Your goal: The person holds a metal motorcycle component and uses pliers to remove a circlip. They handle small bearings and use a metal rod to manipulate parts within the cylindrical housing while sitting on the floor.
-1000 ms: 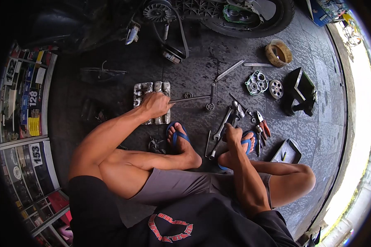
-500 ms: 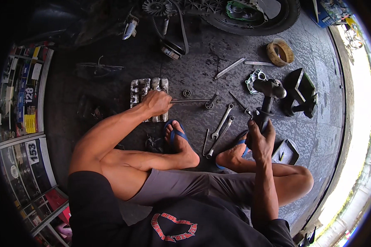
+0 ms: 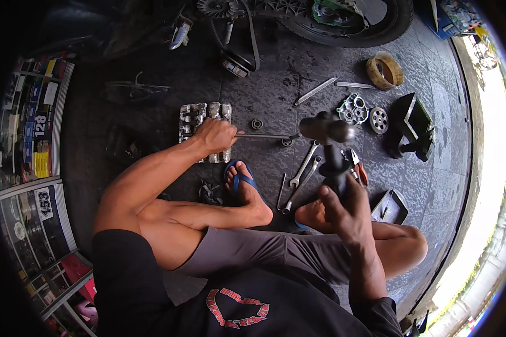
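Observation:
My left hand [image 3: 215, 136] is closed around one end of a thin metal rod [image 3: 264, 135], above a slotted, silvery cast-metal block [image 3: 189, 121]. The rod lies nearly level and points right. Its far end is by a small round metal part [image 3: 287, 142] on the floor; I cannot tell whether they touch. My right hand [image 3: 349, 210] grips a hammer [image 3: 327, 130] by its dark handle, with the head raised and slightly blurred, just right of the rod's end. A small bearing-like ring [image 3: 256, 124] lies beyond the rod.
Combination wrenches [image 3: 304, 164] lie near my feet, with red-handled pliers [image 3: 362, 172] to the right. Farther off are a gasket-like metal cover [image 3: 353, 108], a perforated disc [image 3: 379, 120], a black open box [image 3: 413, 115] and a tan ring [image 3: 384, 71]. A tyre [image 3: 396, 28] stands at the back.
My right hand has swung the hammer left toward the rod's end, uncovering the perforated disc and the pliers. My left hand and the rod have hardly moved.

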Motion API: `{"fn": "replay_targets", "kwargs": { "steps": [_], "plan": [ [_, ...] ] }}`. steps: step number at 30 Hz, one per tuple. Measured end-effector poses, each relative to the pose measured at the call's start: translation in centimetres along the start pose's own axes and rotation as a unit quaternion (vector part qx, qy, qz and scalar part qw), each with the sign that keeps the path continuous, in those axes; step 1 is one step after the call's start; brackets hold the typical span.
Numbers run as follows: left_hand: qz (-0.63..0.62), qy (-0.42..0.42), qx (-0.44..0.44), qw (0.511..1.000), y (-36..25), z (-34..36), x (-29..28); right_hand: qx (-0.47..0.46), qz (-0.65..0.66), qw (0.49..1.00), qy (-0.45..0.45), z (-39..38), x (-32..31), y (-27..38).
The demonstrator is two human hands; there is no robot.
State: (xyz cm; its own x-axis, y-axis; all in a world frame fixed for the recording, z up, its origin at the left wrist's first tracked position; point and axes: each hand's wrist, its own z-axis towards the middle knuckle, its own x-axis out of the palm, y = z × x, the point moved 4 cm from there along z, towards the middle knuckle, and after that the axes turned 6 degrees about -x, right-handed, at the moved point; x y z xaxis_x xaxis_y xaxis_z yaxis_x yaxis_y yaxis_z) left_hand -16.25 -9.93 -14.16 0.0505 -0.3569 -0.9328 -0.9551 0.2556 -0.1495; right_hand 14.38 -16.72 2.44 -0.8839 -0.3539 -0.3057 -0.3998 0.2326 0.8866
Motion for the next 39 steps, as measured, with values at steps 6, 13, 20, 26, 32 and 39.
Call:
{"fn": "replay_targets", "kwargs": {
  "steps": [6,13,20,26,32,39],
  "plan": [
    [-0.008,-0.010,0.001,1.000,0.4,0.1,1.1,0.006,-0.074,0.997,-0.012,1.7,0.2,-2.3],
    [-0.020,-0.020,0.000,1.000,0.9,0.1,1.4,-0.042,0.112,0.993,-0.022,-0.5,-1.6,5.5],
    [-0.015,0.016,-0.023,0.999,0.4,0.4,1.4,-0.185,0.138,0.968,-0.102,-2.6,-3.2,8.3],
    [-0.024,-0.033,-0.008,0.999,0.3,0.2,1.1,-0.162,0.117,0.975,-0.101,-2.5,-2.9,7.4],
    [-0.017,-0.022,-0.013,1.000,0.3,0.0,1.0,-0.063,0.118,0.990,-0.046,-1.3,-2.5,5.8],
    [-0.031,-0.035,-0.018,0.999,0.1,-0.2,0.9,0.067,-0.188,0.975,-0.093,6.9,-0.5,-10.4]
  ]
}}
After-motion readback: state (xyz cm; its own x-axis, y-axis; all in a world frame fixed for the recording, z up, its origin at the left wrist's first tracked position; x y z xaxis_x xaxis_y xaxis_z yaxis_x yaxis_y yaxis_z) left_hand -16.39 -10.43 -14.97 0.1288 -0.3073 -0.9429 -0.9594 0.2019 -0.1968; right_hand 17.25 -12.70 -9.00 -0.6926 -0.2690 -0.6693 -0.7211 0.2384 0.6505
